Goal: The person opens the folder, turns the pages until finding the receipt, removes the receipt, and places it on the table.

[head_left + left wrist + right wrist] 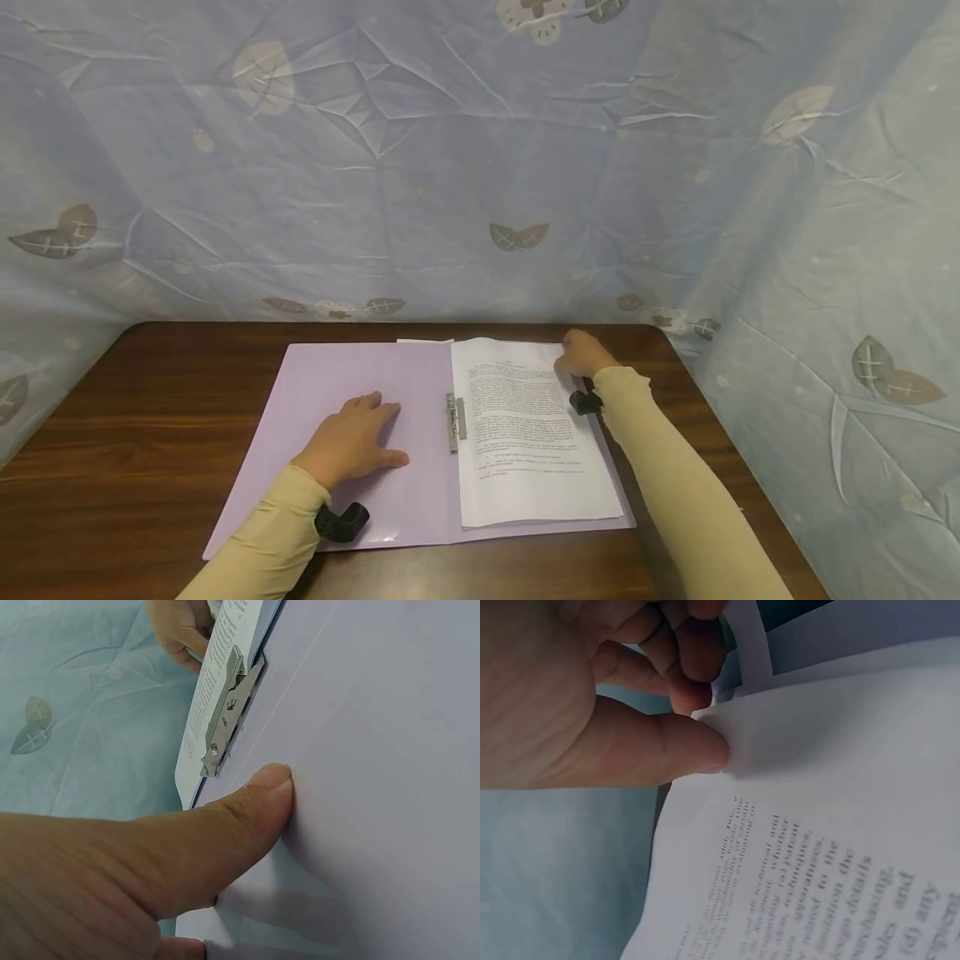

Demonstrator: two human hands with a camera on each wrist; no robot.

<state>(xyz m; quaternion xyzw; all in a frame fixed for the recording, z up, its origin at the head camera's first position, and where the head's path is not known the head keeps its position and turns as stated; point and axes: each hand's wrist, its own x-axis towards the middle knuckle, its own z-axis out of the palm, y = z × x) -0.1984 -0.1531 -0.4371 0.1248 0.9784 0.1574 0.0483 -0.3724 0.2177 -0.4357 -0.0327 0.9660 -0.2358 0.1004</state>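
A lilac folder (416, 392) lies spread on the table, with a metal clip (455, 421) along its middle. Printed sheets of paper (525, 425) lie on the folder's right side, next to that clip. My left hand (348, 442) rests on the bare left cover with fingers spread; its thumb (255, 802) touches the cover in the left wrist view. At the top right corner of the sheets, my right hand (585, 354) pinches the paper. In the right wrist view the thumb (682, 746) lies on the top page and the other fingers curl at its edge.
The dark wooden table (112, 433) extends around the folder. A patterned blue-grey cloth (420, 192) hangs behind and at the sides. A white strip (425, 340) shows past the folder's far edge. Each wrist bears a black device (342, 523).
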